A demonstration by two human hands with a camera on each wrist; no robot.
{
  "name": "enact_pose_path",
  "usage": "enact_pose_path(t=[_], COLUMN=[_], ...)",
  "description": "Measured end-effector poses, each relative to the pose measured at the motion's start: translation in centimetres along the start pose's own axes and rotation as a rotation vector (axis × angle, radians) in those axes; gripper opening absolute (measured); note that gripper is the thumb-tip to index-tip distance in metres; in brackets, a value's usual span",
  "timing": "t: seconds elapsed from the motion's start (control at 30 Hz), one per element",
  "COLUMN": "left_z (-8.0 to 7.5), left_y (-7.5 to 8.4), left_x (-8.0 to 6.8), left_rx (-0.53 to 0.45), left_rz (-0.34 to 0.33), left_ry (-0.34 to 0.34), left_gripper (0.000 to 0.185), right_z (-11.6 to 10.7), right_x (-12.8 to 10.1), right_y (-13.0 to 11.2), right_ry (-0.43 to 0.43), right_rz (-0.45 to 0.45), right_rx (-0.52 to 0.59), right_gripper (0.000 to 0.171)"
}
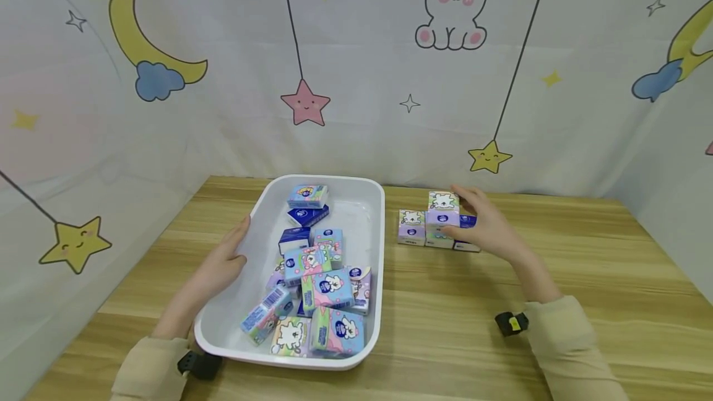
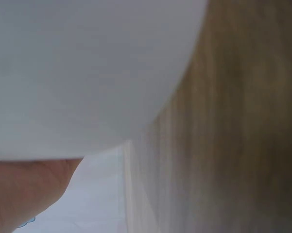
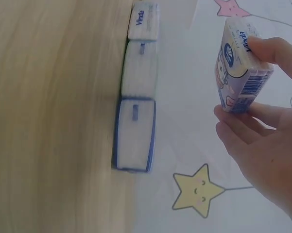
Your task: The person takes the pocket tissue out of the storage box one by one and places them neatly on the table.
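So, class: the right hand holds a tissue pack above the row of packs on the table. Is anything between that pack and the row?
Nothing visible. The right hand pinches the tissue pack clear of the row of packs, with only open space between them.

left hand (image 1: 225, 258) lies flat, fingers straight, forearm angled inward. right hand (image 1: 483, 220) reaches forward, thumb and fingers (image 3: 243, 127) curled in a pinch.

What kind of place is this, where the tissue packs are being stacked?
Probably a staged tabletop booth, not a home: a wooden table enclosed by a cartoon moon-and-star backdrop, with a white tray of tissue packs.
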State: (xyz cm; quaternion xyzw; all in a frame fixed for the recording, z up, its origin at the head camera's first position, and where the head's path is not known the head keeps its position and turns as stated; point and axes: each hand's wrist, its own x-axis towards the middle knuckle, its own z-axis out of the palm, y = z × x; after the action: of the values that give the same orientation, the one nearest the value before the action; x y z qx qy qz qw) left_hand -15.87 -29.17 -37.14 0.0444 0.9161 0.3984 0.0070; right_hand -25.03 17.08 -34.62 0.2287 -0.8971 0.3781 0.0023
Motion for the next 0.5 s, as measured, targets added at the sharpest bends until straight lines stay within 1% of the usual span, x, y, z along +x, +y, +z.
enact_pose_path(t=[0.27,0.4,0.5], left_z=[-0.1,-0.1,-0.1], left_y=[0.1,0.1,0.0], left_x=[-0.1,-0.1,-0.1], left_rx=[-0.001,0.002,-0.005], left_rz=[-0.009,-0.002,0.008], left_ry=[-0.003,-0.003,-0.002], left_gripper=[0.075,0.075,0.075], right_z=[-1.2,-1.9,-2.4], right_x=[-0.5,-1.0,-1.4], right_y=[1.9,2.9,3.7], right_ry=[-0.01,-0.022,-0.035], right_rz=[0.032,0.057,0.074], right_rx=[0.022,0.03,0.059], right_gripper=[0.087,0.086,0.086])
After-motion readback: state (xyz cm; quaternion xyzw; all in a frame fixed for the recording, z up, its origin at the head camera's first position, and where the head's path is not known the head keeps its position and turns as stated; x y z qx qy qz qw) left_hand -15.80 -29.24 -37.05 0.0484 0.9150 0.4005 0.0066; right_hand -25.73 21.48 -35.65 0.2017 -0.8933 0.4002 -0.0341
